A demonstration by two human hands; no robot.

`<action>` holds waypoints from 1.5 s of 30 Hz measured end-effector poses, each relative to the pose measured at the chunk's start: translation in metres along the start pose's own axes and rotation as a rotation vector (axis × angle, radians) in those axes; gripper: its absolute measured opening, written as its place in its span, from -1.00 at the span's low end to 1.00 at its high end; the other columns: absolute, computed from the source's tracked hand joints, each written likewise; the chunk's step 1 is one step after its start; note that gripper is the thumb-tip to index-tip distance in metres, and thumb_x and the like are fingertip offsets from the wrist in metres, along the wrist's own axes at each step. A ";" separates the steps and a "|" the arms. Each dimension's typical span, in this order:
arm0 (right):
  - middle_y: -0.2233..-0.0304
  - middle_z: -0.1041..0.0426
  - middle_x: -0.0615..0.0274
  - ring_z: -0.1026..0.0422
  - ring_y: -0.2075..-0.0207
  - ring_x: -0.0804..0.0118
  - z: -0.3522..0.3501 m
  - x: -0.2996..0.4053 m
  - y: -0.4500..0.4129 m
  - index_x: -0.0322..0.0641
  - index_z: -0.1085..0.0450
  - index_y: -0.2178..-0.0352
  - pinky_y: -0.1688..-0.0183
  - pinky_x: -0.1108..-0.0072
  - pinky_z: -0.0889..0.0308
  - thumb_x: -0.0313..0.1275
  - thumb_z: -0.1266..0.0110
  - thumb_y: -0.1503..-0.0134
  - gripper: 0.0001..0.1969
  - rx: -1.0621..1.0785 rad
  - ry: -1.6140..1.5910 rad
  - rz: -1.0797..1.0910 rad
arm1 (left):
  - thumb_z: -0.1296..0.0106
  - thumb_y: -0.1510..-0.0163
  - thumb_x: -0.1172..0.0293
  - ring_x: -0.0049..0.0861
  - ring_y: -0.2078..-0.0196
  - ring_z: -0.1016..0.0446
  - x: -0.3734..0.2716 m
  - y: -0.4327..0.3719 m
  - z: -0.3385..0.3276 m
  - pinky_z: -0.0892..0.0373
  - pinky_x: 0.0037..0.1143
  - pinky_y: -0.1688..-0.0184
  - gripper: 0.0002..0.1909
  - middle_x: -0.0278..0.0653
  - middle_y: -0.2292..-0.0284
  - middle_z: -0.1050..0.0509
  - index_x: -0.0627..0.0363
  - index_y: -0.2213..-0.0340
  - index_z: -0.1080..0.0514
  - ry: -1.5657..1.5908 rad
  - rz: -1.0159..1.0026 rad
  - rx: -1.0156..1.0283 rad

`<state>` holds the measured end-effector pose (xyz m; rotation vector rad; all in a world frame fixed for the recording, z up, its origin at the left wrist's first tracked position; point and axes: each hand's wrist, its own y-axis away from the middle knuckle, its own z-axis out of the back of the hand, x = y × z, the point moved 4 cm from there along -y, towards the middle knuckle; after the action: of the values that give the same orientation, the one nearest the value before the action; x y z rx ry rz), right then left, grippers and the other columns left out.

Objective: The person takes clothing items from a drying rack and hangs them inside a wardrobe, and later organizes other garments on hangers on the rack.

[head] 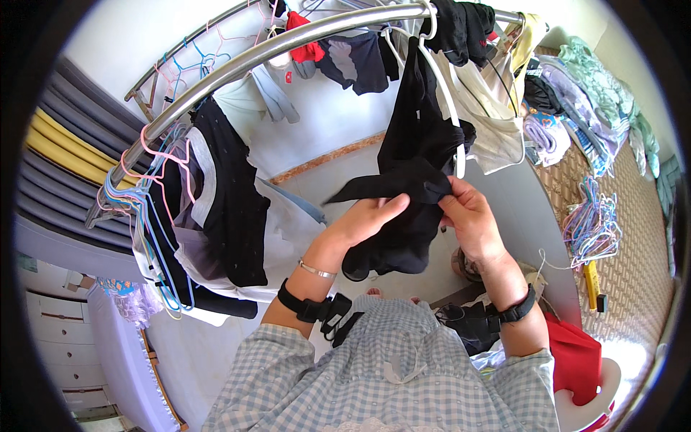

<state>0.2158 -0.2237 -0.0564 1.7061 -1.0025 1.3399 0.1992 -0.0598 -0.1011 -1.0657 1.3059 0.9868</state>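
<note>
A black garment hangs from a white hanger on the curved metal rail. My left hand is under a black flap of the cloth, thumb raised, fingers mostly hidden behind the fabric. Pinched between the thumb and fingers of my right hand is an edge of the same garment, just below the hanger's lower end. The garment's lower part drops between my wrists.
Pink and blue hangers crowd the rail's left end beside a black garment. Dark shorts hang farther back. On the right, a patterned surface bears folded clothes and a hanger bundle. Red cloth lies over a white chair.
</note>
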 end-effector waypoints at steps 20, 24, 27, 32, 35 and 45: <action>0.47 -0.36 0.48 -0.25 0.51 0.73 0.025 0.013 0.001 -0.28 -0.31 0.26 0.50 0.83 -0.15 -0.51 0.20 -0.08 -0.80 -0.094 0.067 0.004 | 0.05 0.09 0.35 -0.11 0.39 -0.42 0.104 0.008 -0.021 -0.33 -0.31 0.34 -0.66 0.09 0.40 -0.43 0.28 0.25 -0.34 -0.736 0.256 0.181; 0.45 -0.37 0.43 -0.28 0.44 0.66 0.007 -0.002 0.011 -0.34 -0.31 0.26 0.41 0.77 -0.22 -0.52 0.14 -0.07 -0.81 -0.003 0.014 -0.090 | 0.04 0.07 0.26 -0.18 0.31 -0.41 0.063 0.008 -0.027 -0.31 -0.35 0.26 -0.64 0.08 0.39 -0.42 0.34 0.31 -0.34 -0.421 0.034 0.009; 0.42 -0.37 0.40 -0.26 0.42 0.67 -0.030 -0.016 0.015 -0.39 -0.32 0.27 0.36 0.77 -0.22 -0.53 0.11 -0.07 -0.81 0.240 0.118 -0.120 | 0.08 0.05 0.26 -0.27 0.27 -0.41 0.082 -0.017 -0.051 -0.31 -0.38 0.22 -0.63 0.04 0.37 -0.42 0.33 0.29 -0.33 -0.059 0.203 0.012; 0.37 -0.37 0.43 -0.26 0.34 0.68 -0.042 0.031 0.025 -0.39 -0.32 0.24 0.27 0.79 -0.20 -0.53 0.12 -0.10 -0.80 0.328 -0.274 -0.062 | 0.15 0.01 0.26 -0.32 0.24 -0.39 0.106 -0.037 -0.053 -0.28 -0.43 0.18 -0.64 0.00 0.33 -0.42 0.31 0.27 -0.34 -0.078 0.388 0.138; 0.40 -0.36 0.46 -0.25 0.38 0.69 -0.036 0.065 0.021 -0.34 -0.34 0.26 0.32 0.80 -0.19 -0.53 0.12 -0.10 -0.82 0.251 -0.194 0.248 | 0.19 -0.01 0.25 -0.35 0.23 -0.38 0.102 -0.028 -0.039 -0.27 -0.46 0.15 -0.64 -0.03 0.31 -0.42 0.30 0.25 -0.35 -0.131 0.426 0.156; 0.55 -0.40 0.40 -0.33 0.57 0.61 0.047 0.009 -0.012 -0.29 -0.35 0.33 0.52 0.77 -0.25 -0.40 0.17 -0.12 -0.80 -0.245 -0.090 -0.001 | 0.34 -0.05 -0.17 -0.48 0.39 -0.37 -0.015 0.005 0.033 -0.26 -0.55 0.27 -0.36 -0.22 0.49 -0.44 0.23 0.33 -0.43 -0.465 0.260 0.217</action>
<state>0.2467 -0.2620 -0.0570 1.5908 -1.1658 1.0976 0.2019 -0.0261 -0.0869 -0.4674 1.1445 1.1723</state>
